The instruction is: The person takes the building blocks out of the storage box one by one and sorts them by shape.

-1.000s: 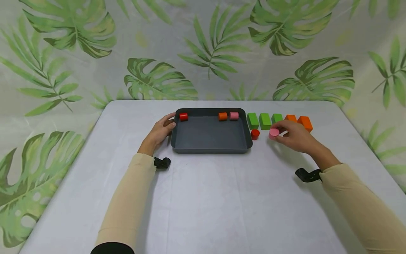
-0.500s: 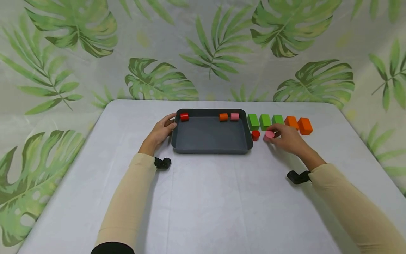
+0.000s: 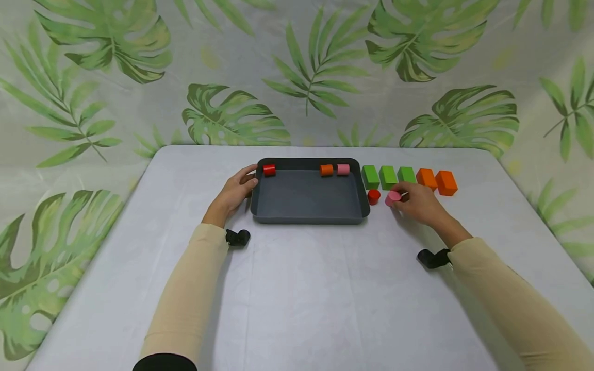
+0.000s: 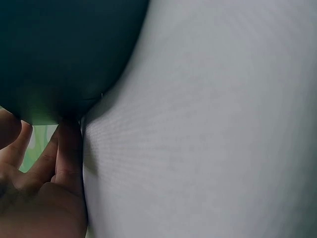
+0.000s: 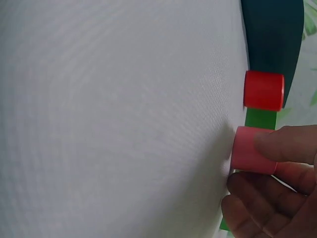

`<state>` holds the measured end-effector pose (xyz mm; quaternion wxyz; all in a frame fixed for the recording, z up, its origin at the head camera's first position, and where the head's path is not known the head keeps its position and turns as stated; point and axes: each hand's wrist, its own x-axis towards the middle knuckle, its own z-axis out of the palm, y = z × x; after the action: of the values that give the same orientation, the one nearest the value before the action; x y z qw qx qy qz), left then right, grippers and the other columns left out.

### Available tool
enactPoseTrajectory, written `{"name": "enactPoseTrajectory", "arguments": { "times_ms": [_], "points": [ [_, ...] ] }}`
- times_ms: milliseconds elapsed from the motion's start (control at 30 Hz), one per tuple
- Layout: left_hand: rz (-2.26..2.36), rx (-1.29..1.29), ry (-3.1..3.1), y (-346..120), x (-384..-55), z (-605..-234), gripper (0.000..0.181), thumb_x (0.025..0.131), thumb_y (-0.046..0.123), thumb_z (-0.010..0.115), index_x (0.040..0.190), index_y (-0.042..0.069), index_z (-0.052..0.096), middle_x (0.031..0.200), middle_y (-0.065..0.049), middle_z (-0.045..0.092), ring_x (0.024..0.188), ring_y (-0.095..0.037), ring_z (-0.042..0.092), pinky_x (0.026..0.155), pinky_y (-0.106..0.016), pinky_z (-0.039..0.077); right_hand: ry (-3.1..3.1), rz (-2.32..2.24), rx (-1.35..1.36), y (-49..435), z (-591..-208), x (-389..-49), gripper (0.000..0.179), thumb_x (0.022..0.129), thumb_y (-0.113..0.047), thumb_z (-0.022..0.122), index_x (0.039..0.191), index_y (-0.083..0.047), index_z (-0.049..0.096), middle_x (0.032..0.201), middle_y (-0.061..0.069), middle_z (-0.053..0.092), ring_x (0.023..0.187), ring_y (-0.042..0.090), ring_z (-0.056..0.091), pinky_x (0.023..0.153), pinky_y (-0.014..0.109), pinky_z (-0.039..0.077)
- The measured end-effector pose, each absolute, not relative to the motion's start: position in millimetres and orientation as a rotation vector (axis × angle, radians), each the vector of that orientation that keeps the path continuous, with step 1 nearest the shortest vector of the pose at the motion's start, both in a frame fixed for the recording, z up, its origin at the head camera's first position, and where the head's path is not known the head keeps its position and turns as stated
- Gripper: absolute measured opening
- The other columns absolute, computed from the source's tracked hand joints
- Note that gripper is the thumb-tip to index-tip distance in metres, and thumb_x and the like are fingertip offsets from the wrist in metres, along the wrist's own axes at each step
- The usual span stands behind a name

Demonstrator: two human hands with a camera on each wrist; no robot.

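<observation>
In the head view my right hand (image 3: pixel 419 203) pinches a pink cylinder block (image 3: pixel 392 198) between thumb and fingers, just right of an upright red cylinder block (image 3: pixel 373 197). The right wrist view shows the thumb on the side of the pink cylinder block (image 5: pixel 250 148), its base at or very near the tablecloth. A small gap separates it from the red cylinder block (image 5: pixel 264 90). My left hand (image 3: pixel 234 191) rests against the left side of a dark grey tray (image 3: pixel 308 220); in the left wrist view, its fairly straight fingers (image 4: pixel 68 153) touch the tray's outer wall (image 4: pixel 64 64).
Inside the tray, a red cylinder (image 3: pixel 269 170), an orange cylinder (image 3: pixel 326 170) and a pink cylinder (image 3: pixel 343 169) lie along the far wall. Right of the tray stands a row of green blocks (image 3: pixel 388 178) and orange blocks (image 3: pixel 446 183). White cloth (image 3: pixel 297 288) covers the table.
My right hand has moved left and slightly down with the pink cylinder block, bringing it closer to the red one; it barely shifts in the last half second. My left hand stays at the tray.
</observation>
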<state>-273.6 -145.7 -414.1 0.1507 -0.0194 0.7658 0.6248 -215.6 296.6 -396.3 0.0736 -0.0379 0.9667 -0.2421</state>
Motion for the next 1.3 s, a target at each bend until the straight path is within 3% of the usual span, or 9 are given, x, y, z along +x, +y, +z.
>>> {"name": "enactPoseTrajectory", "arguments": {
  "times_ms": [400, 667, 967, 1300],
  "points": [
    [1.792, -0.049, 2.215, -145, -273, -415, 0.055, 0.105, 0.016, 0.048, 0.156, 0.028, 0.032, 0.162, -0.012, 0.033, 0.145, -0.028, 0.041, 0.12, -0.045, 0.037, 2.908, -0.716, -0.121, 295, -396, -216, 0.038, 0.096, -0.014, 0.062, 0.13, 0.003, 0.056, 0.122, 0.026, 0.061, 0.11, 0.041, 0.059, 0.095, 0.052, 0.055],
    [1.787, -0.057, 2.213, -143, -270, -413, 0.055, 0.105, 0.017, 0.049, 0.156, 0.028, 0.033, 0.162, -0.011, 0.032, 0.145, -0.028, 0.04, 0.12, -0.045, 0.036, 2.92, -0.692, -0.162, 300, -383, -205, 0.05, 0.094, -0.014, 0.063, 0.139, 0.002, 0.05, 0.127, 0.027, 0.06, 0.11, 0.042, 0.063, 0.089, 0.051, 0.058],
    [1.806, -0.057, 2.204, -143, -271, -412, 0.055, 0.105, 0.016, 0.048, 0.156, 0.028, 0.033, 0.162, -0.012, 0.034, 0.145, -0.028, 0.041, 0.12, -0.045, 0.036, 3.036, -0.682, -0.281, 307, -369, -196, 0.03, 0.094, -0.01, 0.059, 0.121, 0.004, 0.063, 0.115, 0.024, 0.067, 0.1, 0.04, 0.066, 0.085, 0.053, 0.058],
    [1.81, -0.051, 2.206, -143, -271, -413, 0.055, 0.105, 0.015, 0.048, 0.156, 0.027, 0.032, 0.161, -0.013, 0.034, 0.145, -0.028, 0.041, 0.12, -0.045, 0.036, 3.088, -0.676, -0.314, 303, -360, -202, 0.027, 0.096, -0.013, 0.059, 0.117, 0.002, 0.066, 0.11, 0.023, 0.07, 0.098, 0.04, 0.067, 0.078, 0.05, 0.058]
  ]
}}
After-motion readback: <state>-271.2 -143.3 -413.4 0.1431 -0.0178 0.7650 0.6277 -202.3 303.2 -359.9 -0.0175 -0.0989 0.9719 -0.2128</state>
